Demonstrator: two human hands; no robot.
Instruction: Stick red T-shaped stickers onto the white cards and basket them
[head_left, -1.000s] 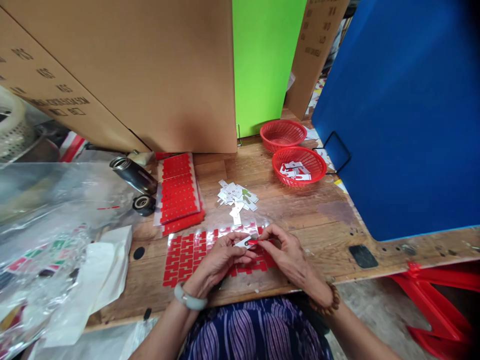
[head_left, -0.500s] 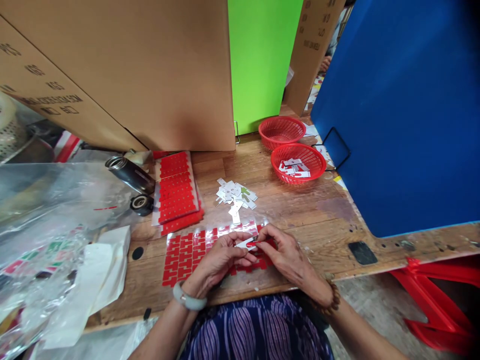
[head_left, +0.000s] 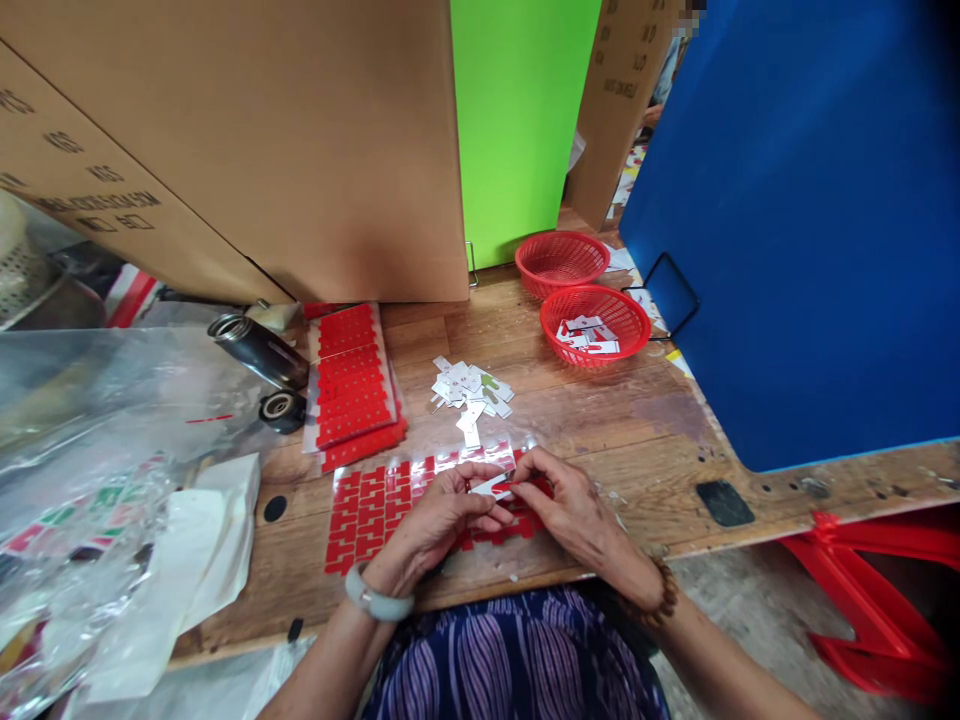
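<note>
Between my hands is a small white card [head_left: 489,487] with a red piece on its right end. My left hand [head_left: 444,515] pinches the card's left part. The fingers of my right hand [head_left: 568,505] are closed on the red piece [head_left: 502,488] at the other end. Beneath both hands lies a clear sheet with rows of red stickers [head_left: 369,515], partly hidden by them. A loose pile of white cards [head_left: 469,385], one with a green mark, lies just beyond. Similar cards with red parts [head_left: 589,335] are in the nearer red basket [head_left: 553,345].
Another red basket [head_left: 562,262] stands behind. Stacked red sheets [head_left: 349,380], a dark flask [head_left: 259,350] and its cap [head_left: 283,409] are at left, beside plastic bags [head_left: 90,560]. A cardboard box [head_left: 337,150], a green panel [head_left: 517,120] and a blue panel [head_left: 810,240] rise behind.
</note>
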